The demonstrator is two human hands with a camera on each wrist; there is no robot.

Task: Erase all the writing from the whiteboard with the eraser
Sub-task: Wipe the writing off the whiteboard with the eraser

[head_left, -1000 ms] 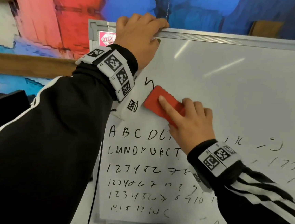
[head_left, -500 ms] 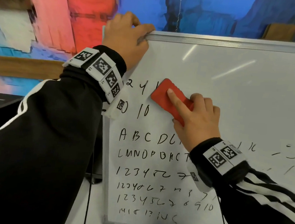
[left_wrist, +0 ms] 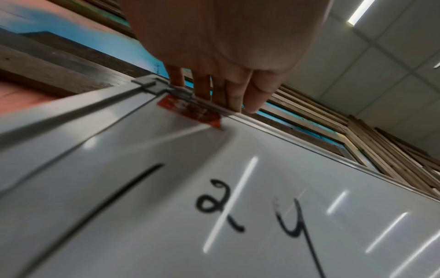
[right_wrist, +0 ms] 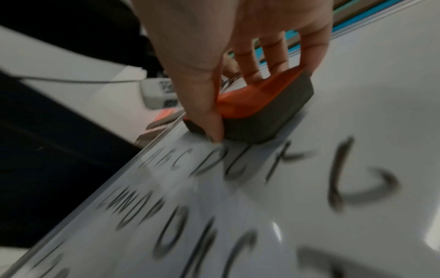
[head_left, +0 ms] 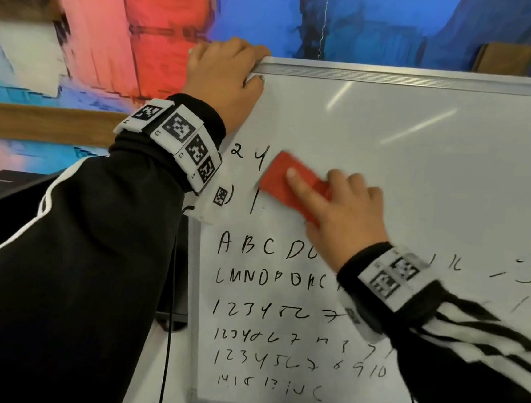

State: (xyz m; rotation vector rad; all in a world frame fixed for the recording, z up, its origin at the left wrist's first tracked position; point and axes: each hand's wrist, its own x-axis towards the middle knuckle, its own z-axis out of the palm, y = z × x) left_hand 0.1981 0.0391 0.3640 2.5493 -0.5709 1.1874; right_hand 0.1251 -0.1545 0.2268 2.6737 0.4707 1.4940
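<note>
— Leaning against that painted wall [head_left: 163, 31], the whiteboard [head_left: 419, 189] takes up most of what I can see. Smooth, glossy white, silver metal frame, ceiling lights streaking across it.

— How much writing [head_left: 267, 317] is left?

— Plenty on the left half: 2 rows of black letters, then 4 rows of numbers below, plus a "2" and a "4" higher up. The upper right is wiped. A few faint strokes sit at the far right.

— And the arms?

— Black sleeves with white stripes, a band of black-and-white coded squares on each wrist.

— Where's the left hand [head_left: 226, 79]?

— Up at the top left corner of the board, fingers [left_wrist: 238, 90] curled over the top frame rail, gripping it. A small red sticker [left_wrist: 190, 111] sits on the board just under those fingers.

— The right hand [head_left: 343, 214]?

— Lower, near the middle of the board, holding the eraser [head_left: 288, 184] flat against the surface. Index finger laid straight along its back, thumb [right_wrist: 209, 105] pinching one side, other fingers wrapped over the far edge.

— The eraser itself?

— A rounded oblong block, hard orange-red top, thick dark grey felt pad underneath touching the board. It lies just right of the "4", above the A B C D row, below and right of the left hand.
</note>
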